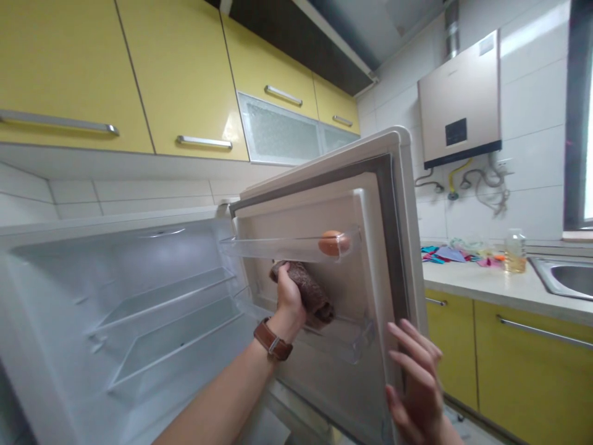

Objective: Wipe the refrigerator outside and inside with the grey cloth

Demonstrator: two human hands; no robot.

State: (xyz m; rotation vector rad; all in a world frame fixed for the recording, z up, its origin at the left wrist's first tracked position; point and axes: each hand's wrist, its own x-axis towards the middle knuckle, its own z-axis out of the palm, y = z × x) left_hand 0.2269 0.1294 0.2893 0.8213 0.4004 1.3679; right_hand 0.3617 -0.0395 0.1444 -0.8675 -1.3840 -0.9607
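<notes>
Clutching a rolled brown cloth (pixel 312 293) against the fridge door (pixel 410 247), the left grip (pixel 291 300) sat below an egg (pixel 331 243) on a shelf (pixel 273 248); the right grip (pixel 419 374) spread its fingers rightward, by the edge. Steadying the door and sparing the egg seemed wise.

Bottle (pixel 514 252) beside metal sink (pixel 545 275), heater (pixel 458 93) on tiled wall (pixel 532 105)

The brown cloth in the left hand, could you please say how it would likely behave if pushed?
The brown cloth likely gives softly, judging by its plush surface. It is bundled in a roll, so it may unfurl if the left hand loosens.
</notes>
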